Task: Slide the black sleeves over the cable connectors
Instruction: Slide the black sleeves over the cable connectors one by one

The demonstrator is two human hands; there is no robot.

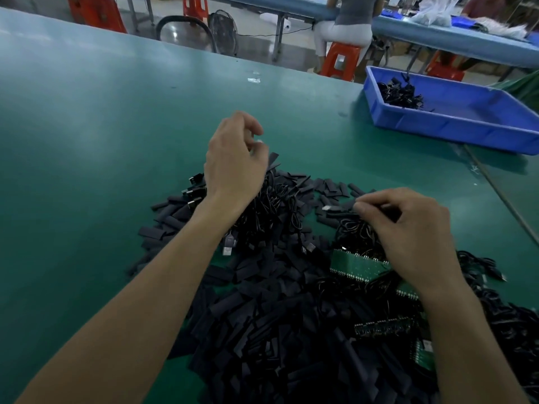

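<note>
A: Where are the hands?

B: The left hand (236, 158) hovers above a heap of black sleeves (262, 301) on the bench (87, 126). Its fingers are curled, but it is too blurred to tell if they hold anything. The right hand (408, 228) pinches a cable (342, 210), its connector (326, 207) pointing left, likely offered for sleeving.

A: Further right?

B: A blue tray (466, 132), probably for finished cables.

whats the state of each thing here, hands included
left hand, raised, fingers curled, contents hidden
right hand, pinching a cable connector
black sleeves, loose in a heap
blue bin, holds a few cables in far corner
circuit board, lying part-buried
</note>
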